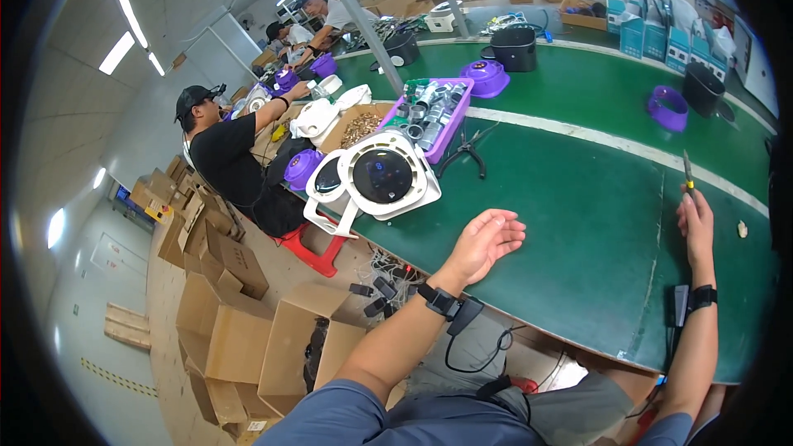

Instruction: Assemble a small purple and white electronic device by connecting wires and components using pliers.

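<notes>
My left hand (487, 244) is over the near part of the green table (562, 223), its fingers extended and slightly curled, holding nothing. My right hand (695, 219), at the right, is closed around the handle of a slim tool with a yellow-and-dark handle (689, 173); its narrow grey end points up and away from me. Whether that end is a blade or a shaft, I cannot make out. A small pale scrap (742, 230) lies right of this hand. Dark-handled pliers (469, 153) lie beyond my left hand, beside a purple basket (454, 128) of metal cylinders.
White appliance housings with round dark panels (384, 173) stand at the table's left edge, by a carton of small brass-coloured parts (363, 126). Purple rings (667, 109) and black bins (514, 48) stand farther back. A co-worker (227, 149) sits left; open cartons (289, 347) fill the floor below.
</notes>
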Available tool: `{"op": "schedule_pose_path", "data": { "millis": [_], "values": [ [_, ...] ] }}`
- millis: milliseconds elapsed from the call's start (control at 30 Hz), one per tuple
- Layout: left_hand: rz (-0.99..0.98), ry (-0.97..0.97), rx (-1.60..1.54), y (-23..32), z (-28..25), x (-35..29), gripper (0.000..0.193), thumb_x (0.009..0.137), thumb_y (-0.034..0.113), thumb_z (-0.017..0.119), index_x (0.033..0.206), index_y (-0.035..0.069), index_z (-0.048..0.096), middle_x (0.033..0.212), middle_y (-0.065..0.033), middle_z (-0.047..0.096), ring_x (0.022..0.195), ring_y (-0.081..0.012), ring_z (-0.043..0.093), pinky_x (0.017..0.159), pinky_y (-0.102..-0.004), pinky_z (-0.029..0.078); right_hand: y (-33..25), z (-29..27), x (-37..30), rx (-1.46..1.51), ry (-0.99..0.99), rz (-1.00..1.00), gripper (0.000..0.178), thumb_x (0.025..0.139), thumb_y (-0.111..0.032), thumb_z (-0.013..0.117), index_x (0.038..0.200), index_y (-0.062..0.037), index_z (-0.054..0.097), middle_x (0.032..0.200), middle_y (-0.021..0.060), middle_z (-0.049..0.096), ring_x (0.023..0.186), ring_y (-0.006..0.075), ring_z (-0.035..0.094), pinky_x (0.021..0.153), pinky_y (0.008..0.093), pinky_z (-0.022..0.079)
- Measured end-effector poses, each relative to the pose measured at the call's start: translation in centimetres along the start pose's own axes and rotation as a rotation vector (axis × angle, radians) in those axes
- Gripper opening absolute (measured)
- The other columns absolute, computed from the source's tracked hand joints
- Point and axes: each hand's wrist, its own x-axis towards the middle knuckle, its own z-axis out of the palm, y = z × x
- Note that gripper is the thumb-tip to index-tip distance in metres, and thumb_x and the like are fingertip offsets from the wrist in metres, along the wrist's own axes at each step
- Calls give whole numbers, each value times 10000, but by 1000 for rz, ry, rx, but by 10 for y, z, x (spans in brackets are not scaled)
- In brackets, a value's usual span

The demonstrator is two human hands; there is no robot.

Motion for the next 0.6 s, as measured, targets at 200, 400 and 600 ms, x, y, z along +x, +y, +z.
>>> {"op": "schedule_pose_path", "data": {
  "millis": [200, 400, 600],
  "values": [
    [-4, 4, -1, 1, 0, 0, 247, 1070, 184, 497, 1232, 14, 575, 1143, -148, 671, 1042, -218, 667, 936, -373, 562, 1, 1, 0, 15, -8, -3, 393, 1044, -306, 550, 1330, -42, 601, 776, -70, 515, 597, -6, 422, 495, 170, 319],
    [-10, 4, 1, 2, 1, -1, 242, 1073, 178, 488, 1231, 14, 571, 1145, -143, 669, 1043, -217, 667, 939, -374, 561, 0, 0, 0, 13, -13, -21, 403, 1045, -301, 546, 1328, -19, 596, 772, -71, 509, 593, -5, 417, 493, 170, 316],
    [-5, 1, 13, 3, 1, 0, 240, 1075, 180, 485, 1234, 20, 567, 1149, -138, 665, 1046, -215, 660, 945, -375, 554, -4, 3, -2, 0, 0, 1, 412, 1045, -307, 547, 1337, -20, 592, 764, -72, 503, 589, -4, 410, 493, 172, 314]
  ]
}}
